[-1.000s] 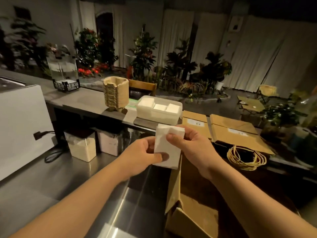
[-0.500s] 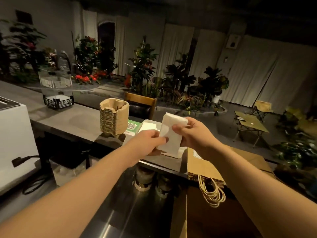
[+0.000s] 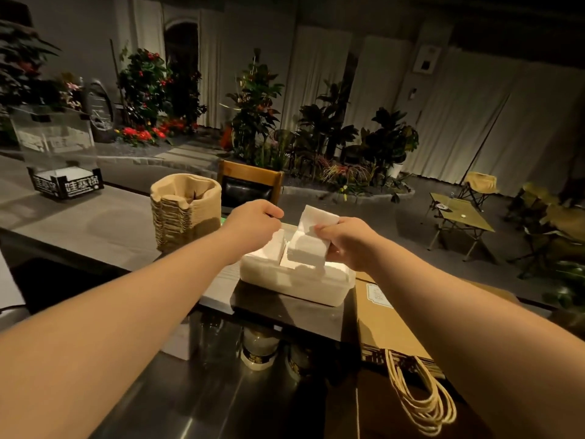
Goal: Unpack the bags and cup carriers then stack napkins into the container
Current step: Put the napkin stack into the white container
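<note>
Fingers of right hand [image 3: 346,242] pinch napkin stack [image 3: 308,240] over white container [image 3: 297,280]; left hand [image 3: 253,221] (loosely curled) has let go, both now farther forward.

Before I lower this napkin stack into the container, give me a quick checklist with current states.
1. Right hand grips the napkin stack: ok.
2. Stack is over the white container: ok.
3. Free slot under the stack: cannot tell, the stack hides it.
4. Left hand out of the drop path: not ok, it hovers over the container's left side.
5. Stack squared up: not ok, the top sheets lift and fan.
6. Cup carriers clear of the container: ok, they stand apart to its left.
</note>
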{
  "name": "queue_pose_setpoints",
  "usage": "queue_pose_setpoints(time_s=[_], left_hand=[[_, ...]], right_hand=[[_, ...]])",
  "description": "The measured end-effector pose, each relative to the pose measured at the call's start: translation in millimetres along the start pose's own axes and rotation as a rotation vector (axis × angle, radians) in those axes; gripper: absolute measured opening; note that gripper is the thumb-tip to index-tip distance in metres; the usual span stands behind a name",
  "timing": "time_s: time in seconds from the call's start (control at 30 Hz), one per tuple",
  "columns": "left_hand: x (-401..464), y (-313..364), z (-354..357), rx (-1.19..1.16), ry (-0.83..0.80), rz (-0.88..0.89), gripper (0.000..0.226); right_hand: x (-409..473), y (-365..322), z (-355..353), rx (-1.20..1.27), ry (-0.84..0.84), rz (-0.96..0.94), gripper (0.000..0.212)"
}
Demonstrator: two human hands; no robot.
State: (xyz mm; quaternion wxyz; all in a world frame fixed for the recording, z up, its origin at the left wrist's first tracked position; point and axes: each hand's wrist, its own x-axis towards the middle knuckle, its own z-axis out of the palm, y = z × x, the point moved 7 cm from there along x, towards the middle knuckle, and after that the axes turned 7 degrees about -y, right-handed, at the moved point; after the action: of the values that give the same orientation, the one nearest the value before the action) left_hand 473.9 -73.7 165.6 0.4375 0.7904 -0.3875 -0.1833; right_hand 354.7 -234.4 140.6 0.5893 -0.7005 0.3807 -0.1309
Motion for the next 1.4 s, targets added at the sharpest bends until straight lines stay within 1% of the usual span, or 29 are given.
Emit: queue_pose_setpoints(time_s=[0.07, 0.17, 0.23, 0.3, 0.4, 0.5, 0.6, 0.67, 0.77, 0.8, 0.87, 0.93, 0.97, 1.0, 1.07, 1.13, 1.2, 1.3, 1.4], left_hand=[[4.7, -4.3, -0.1, 0.068, -0.015, 0.066, 0.026], [8.9, -12.0, 1.2, 0.160, -0.047, 0.121, 0.028], [12.7, -19.5, 3.1, 0.206, -0.068, 0.123, 0.029], [16.0, -24.6, 7.4, 0.248, -0.091, 0.141, 0.029], [19.7, -23.3, 16.5, 0.251, -0.114, 0.230, 0.027], [24.3, -19.7, 28.1, 0.288, -0.157, 0.301, 0.026], [30.0, -22.5, 38.9, 0.345, -0.240, 0.297, 0.029], [32.8, -22.8, 43.4, 0.388, -0.271, 0.304, 0.031], [36.0, -16.4, 43.1, 0.406, -0.225, 0.309, 0.034], [36.9, -12.2, 43.0, 0.419, -0.195, 0.318, 0.036], [38.0, -2.7, 47.6, 0.465, -0.174, 0.341, 0.046], [37.2, 1.3, 57.2, 0.491, -0.239, 0.332, 0.053], [37.7, 0.4, 62.8, 0.510, -0.293, 0.322, 0.052], [39.3, -2.0, 68.9, 0.543, -0.356, 0.314, 0.045], [40.2, -9.1, 79.5, 0.651, -0.476, 0.294, 0.023], [41.7, -10.6, 81.1, 0.692, -0.520, 0.282, 0.016], [41.2, -6.5, 78.3, 0.666, -0.503, 0.282, 0.015], [36.3, 2.4, 71.9, 0.558, -0.420, 0.283, 0.033], [26.2, 10.1, 67.0, 0.551, -0.285, 0.322, 0.044]], right_hand=[[9.3, 1.0, 1.9, -0.102, 0.064, 0.023, 0.032], [18.0, 0.7, 7.5, -0.209, 0.103, 0.014, 0.025], [22.0, 1.8, 12.7, -0.248, 0.091, 0.019, 0.023], [23.6, 4.4, 18.1, -0.282, 0.067, 0.035, 0.025], [24.5, 7.6, 23.4, -0.352, 0.052, 0.046, 0.032], [23.5, -0.6, 20.7, -0.513, 0.105, -0.007, 0.034], [17.9, -14.4, 11.4, -0.657, 0.160, -0.082, 0.027], [15.2, -16.6, 5.1, -0.643, 0.147, -0.077, 0.017], [12.3, -4.9, 6.8, -0.600, 0.036, 0.079, 0.007], [12.4, -1.2, 8.5, -0.601, 0.011, 0.113, 0.010], [14.7, 2.8, 9.5, -0.587, 0.000, 0.121, 0.015], [16.6, 3.6, 8.0, -0.635, 0.007, 0.092, 0.018], [17.5, 4.5, 6.3, -0.673, 0.011, 0.081, 0.020], [16.8, 5.6, 5.2, -0.695, 0.009, 0.076, 0.020], [15.3, 8.1, 3.7, -0.685, 0.002, 0.068, 0.019], [13.1, 7.9, 0.5, -0.638, 0.026, 0.042, 0.015], [8.4, 7.0, -3.3, -0.562, 0.055, 0.006, 0.012], [-5.8, 7.0, -8.4, -0.495, 0.059, -0.025, 0.012], [-26.3, 8.0, -15.3, -0.423, 0.071, -0.056, 0.013]])
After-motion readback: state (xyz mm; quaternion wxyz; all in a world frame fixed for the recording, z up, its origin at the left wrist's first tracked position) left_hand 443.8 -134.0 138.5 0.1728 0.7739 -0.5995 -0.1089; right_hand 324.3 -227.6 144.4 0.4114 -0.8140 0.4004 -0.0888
